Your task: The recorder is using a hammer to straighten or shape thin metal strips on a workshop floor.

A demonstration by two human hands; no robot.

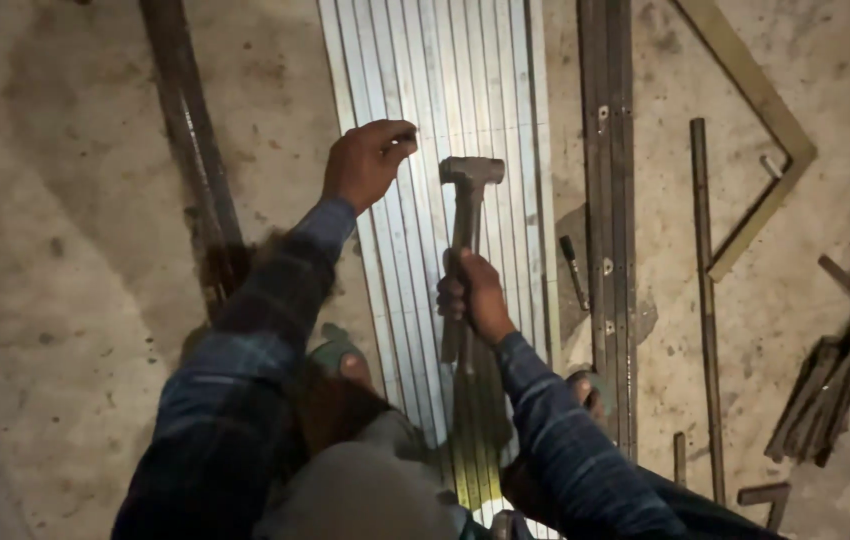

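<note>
My right hand [475, 297] grips the handle of a hammer [469, 190], whose metal head points away from me over a bundle of long pale metal strips [465, 80] lying on the concrete floor. My left hand [365, 162] is raised over the left side of the strips, fingers curled as if pinching something small; what it pinches is too small to make out. Both arms wear dark plaid sleeves. My feet in sandals rest at either side of the strips.
Dark metal bars [610, 200] lie right of the strips, a thin rod [705, 300] beyond them. An angled metal frame [760, 110] lies at top right. A heap of short offcuts [845, 370] is at the right edge. A rusty bar [190, 140] lies left.
</note>
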